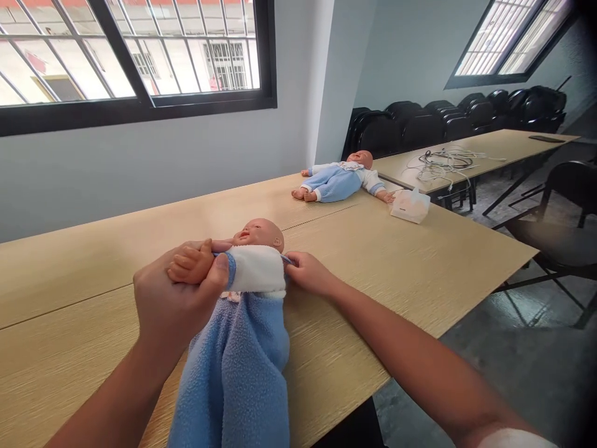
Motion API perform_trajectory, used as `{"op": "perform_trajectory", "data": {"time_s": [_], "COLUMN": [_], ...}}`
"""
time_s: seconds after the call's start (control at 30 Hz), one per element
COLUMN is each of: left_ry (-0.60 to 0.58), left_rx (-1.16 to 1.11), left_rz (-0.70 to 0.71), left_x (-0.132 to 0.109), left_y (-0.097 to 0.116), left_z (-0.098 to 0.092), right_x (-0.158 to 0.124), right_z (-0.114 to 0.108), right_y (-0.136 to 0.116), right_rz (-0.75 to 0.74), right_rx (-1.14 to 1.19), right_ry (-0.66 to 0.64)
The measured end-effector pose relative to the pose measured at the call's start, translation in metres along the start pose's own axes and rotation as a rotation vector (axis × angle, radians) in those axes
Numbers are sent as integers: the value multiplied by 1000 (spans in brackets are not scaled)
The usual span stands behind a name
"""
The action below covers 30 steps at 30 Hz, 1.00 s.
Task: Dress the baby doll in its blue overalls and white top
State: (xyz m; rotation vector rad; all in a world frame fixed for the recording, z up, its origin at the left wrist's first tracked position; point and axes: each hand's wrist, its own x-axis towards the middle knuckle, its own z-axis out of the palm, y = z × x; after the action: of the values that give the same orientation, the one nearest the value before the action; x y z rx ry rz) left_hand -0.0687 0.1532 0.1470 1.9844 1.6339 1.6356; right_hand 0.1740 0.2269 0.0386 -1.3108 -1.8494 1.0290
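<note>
A long wooden table (396,261) is bearing a baby doll (252,292) that is lying on its back near the front edge, dressed in a blue fleece suit with white sleeves, and a second doll (342,177) is lying well apart at the far end, just beside a white tissue pack (410,205) (a tangle of cables (443,162) is sitting on the next table). The left hand (175,298) is clenching the near doll's small hand and wrist, while the right hand (310,274) is pinching the cuff of the doll's other sleeve between its fingertips.
</note>
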Motion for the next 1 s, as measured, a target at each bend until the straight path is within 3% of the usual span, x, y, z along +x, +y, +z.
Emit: {"op": "perform_trajectory", "data": {"time_s": [0.07, 0.17, 0.43, 0.6, 0.77, 0.9, 1.0], "left_ry": [-8, -48, 2, 43, -7, -89, -228], "left_rx": [-27, -37, -90, -142, -157, -194, -235], "left_rz": [-21, -50, -50, -95, -110, 19, 188], "left_x": [2, 3, 11, 16, 11, -4, -18], "left_y": [-1, -1, -8, -9, -5, -2, 3], "left_z": [0, -1, 1, 2, 7, 18, 25], "right_x": [2, 4, 10, 11, -9, -20, -22], "right_z": [1, 2, -4, -14, -3, 4, 3], "right_y": [1, 3, 15, 21, 2, -14, -16], "right_rz": [-9, 58, 102, 31, -453, -705, -768], "right_rx": [303, 592, 758, 627, 100, -160, -133], "right_ry": [-135, -116, -59, 11, 108, 142, 117]}}
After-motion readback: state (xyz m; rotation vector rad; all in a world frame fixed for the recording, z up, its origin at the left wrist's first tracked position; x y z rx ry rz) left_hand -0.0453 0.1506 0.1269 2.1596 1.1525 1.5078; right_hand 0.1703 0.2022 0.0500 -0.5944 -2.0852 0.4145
